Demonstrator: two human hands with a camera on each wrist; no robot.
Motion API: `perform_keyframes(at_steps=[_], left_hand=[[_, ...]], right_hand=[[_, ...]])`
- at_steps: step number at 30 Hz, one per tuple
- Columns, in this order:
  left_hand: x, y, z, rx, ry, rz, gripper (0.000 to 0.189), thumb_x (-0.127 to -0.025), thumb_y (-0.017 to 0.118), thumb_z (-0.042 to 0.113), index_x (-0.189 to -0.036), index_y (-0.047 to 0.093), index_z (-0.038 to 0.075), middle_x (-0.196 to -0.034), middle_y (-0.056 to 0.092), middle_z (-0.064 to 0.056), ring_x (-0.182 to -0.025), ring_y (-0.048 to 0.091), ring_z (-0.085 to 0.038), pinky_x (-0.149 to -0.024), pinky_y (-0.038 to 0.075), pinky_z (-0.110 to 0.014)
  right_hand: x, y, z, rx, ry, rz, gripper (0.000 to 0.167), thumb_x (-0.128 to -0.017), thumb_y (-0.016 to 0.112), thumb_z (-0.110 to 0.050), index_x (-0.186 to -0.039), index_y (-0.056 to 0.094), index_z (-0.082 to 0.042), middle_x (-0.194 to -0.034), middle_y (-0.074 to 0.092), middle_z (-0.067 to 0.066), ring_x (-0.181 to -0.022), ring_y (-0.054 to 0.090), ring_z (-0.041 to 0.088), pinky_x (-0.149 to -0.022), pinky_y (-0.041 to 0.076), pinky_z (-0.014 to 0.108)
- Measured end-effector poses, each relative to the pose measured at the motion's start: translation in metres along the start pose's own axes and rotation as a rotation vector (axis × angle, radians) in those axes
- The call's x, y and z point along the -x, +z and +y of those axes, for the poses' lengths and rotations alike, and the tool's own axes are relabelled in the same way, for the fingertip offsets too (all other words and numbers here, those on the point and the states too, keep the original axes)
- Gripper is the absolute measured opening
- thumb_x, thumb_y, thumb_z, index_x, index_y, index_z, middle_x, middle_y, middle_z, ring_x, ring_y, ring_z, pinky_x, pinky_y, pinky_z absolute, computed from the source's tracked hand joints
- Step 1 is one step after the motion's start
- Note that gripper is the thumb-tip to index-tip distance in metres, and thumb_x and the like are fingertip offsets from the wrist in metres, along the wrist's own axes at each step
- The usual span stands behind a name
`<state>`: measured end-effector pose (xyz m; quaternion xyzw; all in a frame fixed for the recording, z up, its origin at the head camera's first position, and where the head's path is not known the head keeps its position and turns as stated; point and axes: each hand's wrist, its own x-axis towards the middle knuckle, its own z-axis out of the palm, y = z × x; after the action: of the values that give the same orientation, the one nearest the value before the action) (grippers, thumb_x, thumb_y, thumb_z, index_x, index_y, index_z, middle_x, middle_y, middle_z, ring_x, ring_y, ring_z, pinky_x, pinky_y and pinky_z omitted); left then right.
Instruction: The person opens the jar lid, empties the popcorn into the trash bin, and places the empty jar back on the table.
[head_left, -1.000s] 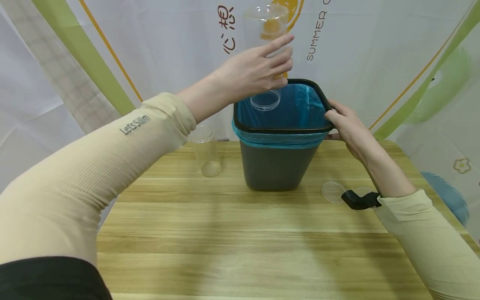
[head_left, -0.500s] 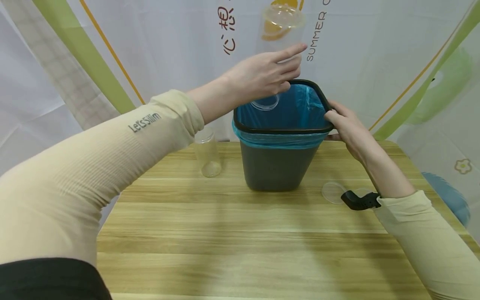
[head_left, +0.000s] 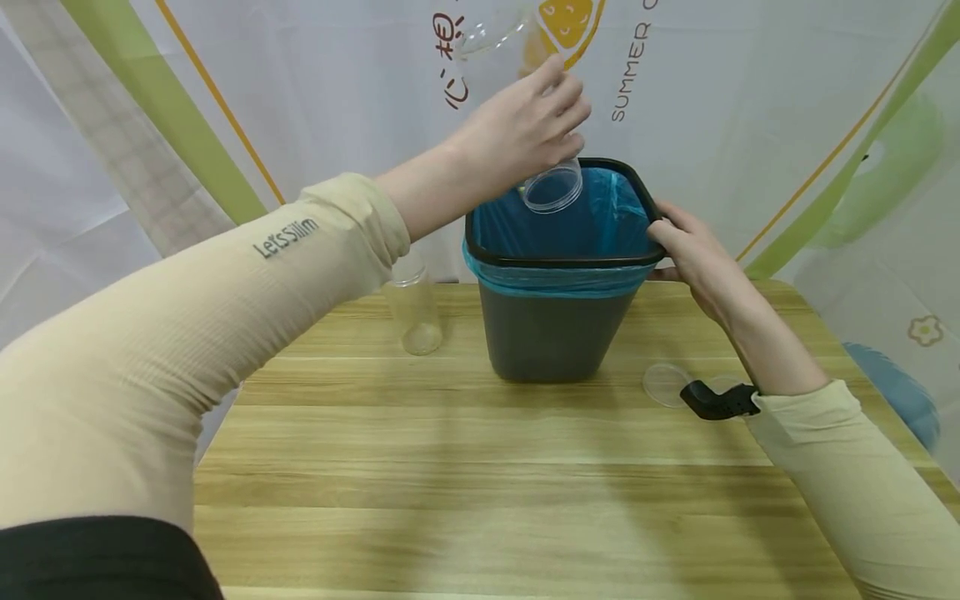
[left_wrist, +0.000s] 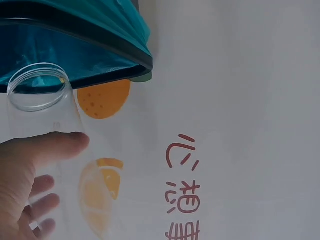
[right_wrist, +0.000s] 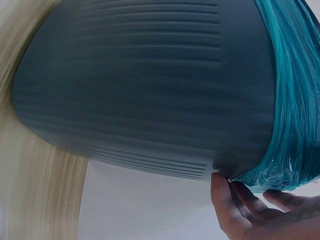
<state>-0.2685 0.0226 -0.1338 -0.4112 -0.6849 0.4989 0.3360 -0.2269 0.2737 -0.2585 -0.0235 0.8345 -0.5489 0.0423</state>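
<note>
My left hand (head_left: pixel 517 125) grips a clear jar (head_left: pixel 553 196) upside down and tilted, its threaded mouth over the opening of the bin. The left wrist view shows the thumb (left_wrist: pixel 60 142) along the jar's side and the other fingers round behind it. A small yellowish bit (left_wrist: pixel 62 80) clings at the jar's mouth. The dark grey trash bin (head_left: pixel 555 333) stands on the table, lined with a blue bag (head_left: pixel 607 208) folded over under a black rim. My right hand (head_left: pixel 697 250) holds the bin's right side at the rim, thumb on top and fingers below, touching the outer wall.
A second clear jar (head_left: pixel 417 321) stands upright left of the bin, partly behind the left forearm. Clear round lids (head_left: pixel 663 385) lie to the right, near the black wrist mount (head_left: pixel 720 402). A printed curtain (head_left: pixel 337 92) hangs behind the wooden table (head_left: pixel 465 500).
The jar's raised end swings right, then back left, while its mouth now sits further right over the bin. My right hand and the bin keep their places.
</note>
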Motion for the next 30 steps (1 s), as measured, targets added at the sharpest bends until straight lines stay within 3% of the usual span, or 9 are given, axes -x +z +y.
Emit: perform_keyframes(at_steps=[3,8,15,18,22,25,30], left_hand=[[0.0043,0.0012,-0.0026,0.034,-0.024,-0.024,0.042,-0.095,0.063,-0.004,-0.134,0.050,0.002,-0.141,0.051,-0.024,-0.130,0.049,-0.037,-0.118,0.036,-0.050],[0.0070,0.0034,-0.0031,0.029,-0.017,-0.039,0.038,-0.098,0.059,-0.005,-0.134,0.048,0.002,-0.139,0.051,-0.024,-0.128,0.049,-0.036,-0.115,0.037,-0.049],[0.0083,0.0053,-0.0029,0.030,-0.010,-0.055,0.043,-0.098,0.063,0.003,-0.137,0.044,0.003,-0.140,0.050,-0.023,-0.129,0.048,-0.036,-0.111,0.039,-0.048],[0.0088,0.0062,-0.0039,0.034,0.004,-0.058,0.049,-0.097,0.064,0.002,-0.141,0.043,0.004,-0.145,0.050,-0.022,-0.134,0.047,-0.036,-0.114,0.037,-0.049],[0.0087,0.0086,-0.0041,0.015,0.045,-0.005,0.052,-0.095,0.064,-0.005,-0.143,0.049,0.007,-0.146,0.054,-0.017,-0.138,0.048,-0.035,-0.123,0.031,-0.049],[0.0090,0.0092,-0.0041,0.061,0.040,0.021,0.047,-0.096,0.064,-0.002,-0.140,0.052,0.007,-0.139,0.059,-0.017,-0.130,0.054,-0.035,-0.119,0.037,-0.048],[0.0109,0.0081,-0.0053,0.151,-0.006,0.007,0.042,-0.097,0.063,0.004,-0.136,0.050,0.006,-0.131,0.062,-0.018,-0.119,0.056,-0.034,-0.106,0.046,-0.045]], right_hand=[[0.0000,0.0004,-0.0009,-0.002,-0.001,0.001,0.064,-0.102,0.033,-0.033,-0.164,0.024,-0.025,-0.161,0.034,0.011,-0.121,0.048,0.014,-0.081,0.055,0.020],[-0.0001,0.0007,-0.0015,-0.002,0.003,0.003,0.063,-0.102,0.033,-0.032,-0.164,0.024,-0.024,-0.160,0.035,0.011,-0.122,0.048,0.014,-0.082,0.055,0.020],[-0.0011,0.0009,-0.0004,-0.005,-0.002,0.005,0.063,-0.102,0.034,-0.032,-0.164,0.026,-0.024,-0.158,0.036,0.010,-0.119,0.049,0.014,-0.083,0.055,0.021],[-0.0018,0.0011,0.0000,-0.005,-0.002,0.007,0.063,-0.102,0.034,-0.032,-0.164,0.026,-0.024,-0.157,0.036,0.010,-0.118,0.049,0.014,-0.082,0.055,0.022],[-0.0024,0.0007,0.0006,-0.004,-0.006,0.005,0.063,-0.101,0.034,-0.032,-0.163,0.027,-0.024,-0.156,0.037,0.009,-0.119,0.048,0.013,-0.082,0.055,0.021],[-0.0026,0.0009,0.0008,0.003,-0.008,0.004,0.063,-0.102,0.034,-0.032,-0.163,0.026,-0.024,-0.156,0.037,0.010,-0.117,0.049,0.014,-0.081,0.055,0.021],[-0.0029,0.0019,0.0005,0.000,-0.006,0.005,0.063,-0.102,0.034,-0.032,-0.164,0.026,-0.024,-0.156,0.038,0.011,-0.117,0.050,0.014,-0.081,0.055,0.021]])
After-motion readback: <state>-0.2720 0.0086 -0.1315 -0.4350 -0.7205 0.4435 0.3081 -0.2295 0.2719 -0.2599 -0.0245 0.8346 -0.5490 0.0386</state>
